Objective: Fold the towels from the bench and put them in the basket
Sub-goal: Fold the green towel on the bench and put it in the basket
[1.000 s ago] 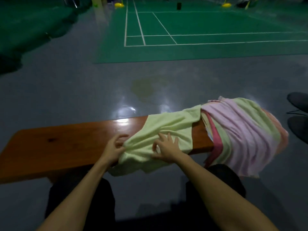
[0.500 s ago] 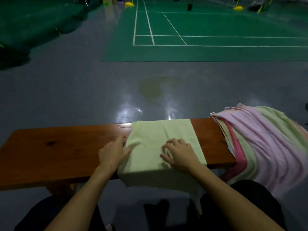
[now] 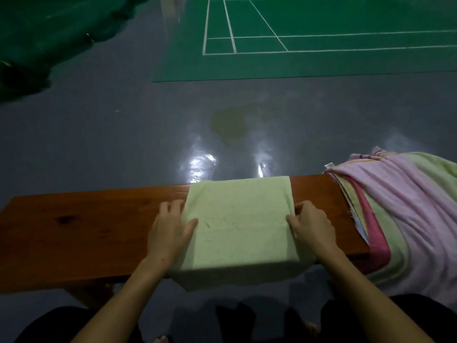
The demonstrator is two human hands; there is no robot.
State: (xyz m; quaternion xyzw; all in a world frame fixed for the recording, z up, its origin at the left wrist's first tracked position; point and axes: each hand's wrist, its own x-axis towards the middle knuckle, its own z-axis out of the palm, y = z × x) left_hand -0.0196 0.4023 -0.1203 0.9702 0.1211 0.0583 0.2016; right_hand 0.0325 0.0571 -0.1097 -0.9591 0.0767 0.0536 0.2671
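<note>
The soft, limp green towel (image 3: 237, 219) was pinched by both hands' fingers (image 3: 294, 222) at its 9 and 3 o'clock edges.

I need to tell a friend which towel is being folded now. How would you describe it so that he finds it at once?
Look at the long brown wooden bench. Across its middle lies a pale green towel, spread flat with its near edge hanging over the front, gripped by the left hand and right hand at its sides. Unlike the pile of pink and green towels at the bench's right end, it lies alone and smooth.
</note>
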